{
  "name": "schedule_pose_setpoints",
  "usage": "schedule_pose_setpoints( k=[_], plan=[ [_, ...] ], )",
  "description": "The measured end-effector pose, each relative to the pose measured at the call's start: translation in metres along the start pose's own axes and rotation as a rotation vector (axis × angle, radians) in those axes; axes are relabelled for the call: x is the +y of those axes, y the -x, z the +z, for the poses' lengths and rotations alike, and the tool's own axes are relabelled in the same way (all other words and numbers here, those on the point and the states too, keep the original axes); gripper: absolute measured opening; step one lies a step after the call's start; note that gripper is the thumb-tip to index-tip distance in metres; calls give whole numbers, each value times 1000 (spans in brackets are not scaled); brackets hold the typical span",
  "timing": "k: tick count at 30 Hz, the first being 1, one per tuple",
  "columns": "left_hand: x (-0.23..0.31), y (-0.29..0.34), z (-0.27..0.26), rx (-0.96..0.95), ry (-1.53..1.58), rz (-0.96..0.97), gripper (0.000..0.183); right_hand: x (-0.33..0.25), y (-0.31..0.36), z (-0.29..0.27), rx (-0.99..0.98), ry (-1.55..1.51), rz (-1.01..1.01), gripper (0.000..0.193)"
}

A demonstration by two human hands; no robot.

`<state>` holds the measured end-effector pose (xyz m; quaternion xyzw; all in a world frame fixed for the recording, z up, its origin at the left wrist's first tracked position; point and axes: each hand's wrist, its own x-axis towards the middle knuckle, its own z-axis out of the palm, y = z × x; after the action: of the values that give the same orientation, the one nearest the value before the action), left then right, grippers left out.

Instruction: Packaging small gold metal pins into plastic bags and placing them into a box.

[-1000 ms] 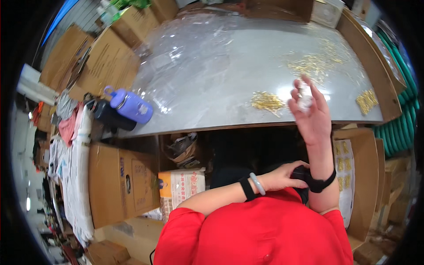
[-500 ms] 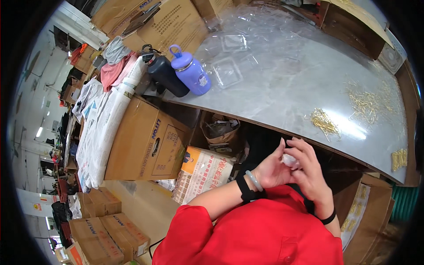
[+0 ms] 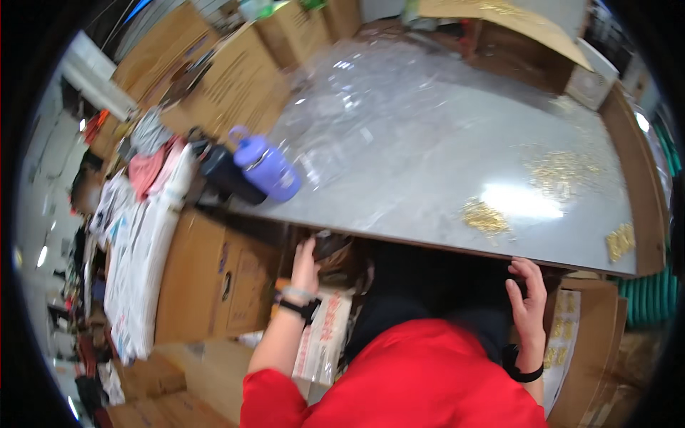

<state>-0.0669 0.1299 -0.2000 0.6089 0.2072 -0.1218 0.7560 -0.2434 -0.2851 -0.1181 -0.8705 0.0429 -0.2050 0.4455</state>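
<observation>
- Likely light and soft, best taken by its rim, a brown bag (image 3: 340, 265) sits below the table (image 3: 407, 178), at the left hand's (image 3: 305, 271) 3 o'clock; left grip cannot be told.
- Right hand (image 3: 529, 294): fingers and thumb apart.
- Table edge bars golden pieces (image 3: 485, 216) at its 11 o'clock.

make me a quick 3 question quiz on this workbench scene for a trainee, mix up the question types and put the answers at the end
1. True or false: the purple bottle is to the right of the dark bottle in the picture.

2. What is the right hand nearest to?
a) the purple bottle
b) the near edge of the table
c) the dark bottle

3. Fill in the blank: the pieces piled near the front of the table are ____ in colour.

Key: 1 true; 2 b; 3 gold
</observation>
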Motion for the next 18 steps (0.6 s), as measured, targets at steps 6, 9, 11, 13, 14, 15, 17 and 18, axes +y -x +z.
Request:
schedule_pose_setpoints(
  k=[6,9,11,13,14,15,17,18],
  plan=[
    [16,78,96,-322,-720,950,25,12,-29,-23,45,189,-71,40],
    [20,76,144,-463,-851,1208,39,-2,-72,-14,-118,232,-149,57],
    [23,69,177,-532,-890,1185,53,3,-91,-5,-174,274,-216,57],
    [28,60,205,-608,-969,1170,66,8,-104,3,-250,287,-284,56],
    [29,57,217,-655,-1027,1166,71,10,-108,6,-296,281,-314,54],
    [30,53,229,-706,-1083,1161,77,13,-111,7,-341,276,-343,53],
    [29,46,244,-761,-1114,1166,78,26,-109,14,-340,205,-333,50],
    [25,39,248,-780,-1131,1181,77,32,-107,16,-334,173,-323,50]
  ],
)
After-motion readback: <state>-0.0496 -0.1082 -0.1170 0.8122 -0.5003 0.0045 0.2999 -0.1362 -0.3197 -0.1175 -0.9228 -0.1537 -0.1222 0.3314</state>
